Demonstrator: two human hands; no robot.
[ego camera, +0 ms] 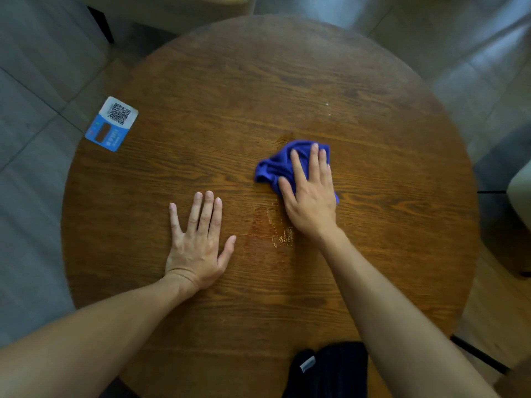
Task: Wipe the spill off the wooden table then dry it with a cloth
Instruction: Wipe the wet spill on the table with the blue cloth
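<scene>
We're looking straight down on a round wooden table point(258, 96), its brown top streaked with dark, wavy grain and a dull sheen. Our right hand point(309, 196) lies flat on a crumpled blue cloth point(275, 166), fingers point(314, 159) stretched forward and close together, palm pressing the soft bunched fabric down onto the wood rather than gripping it. The cloth sits a little right of the table's centre, folds spilling out to the left of our thumb, one small corner peeking from under the heel of the hand on the right.

Just behind that hand, toward the near edge, we see the clear glistening spill point(283, 232): thin wet streaks and beads catching the light, with a darker damp patch spreading to their left. A fainter wet mark shows at the far side of the cloth as well.

Our left hand point(198, 239) rests palm-down on bare wood left of centre, fingers loosely spread, thumb angled out toward the spill, holding nothing. Both forearms are bare.

At the left edge a rounded-corner blue and white card with a QR code point(112, 123) lies flat, overhanging the rim slightly. At the near edge a dark, ribbed piece of fabric with a small pale tag point(327, 369) drapes by our right forearm. Grey floor tiles point(34, 81) surround the table.
</scene>
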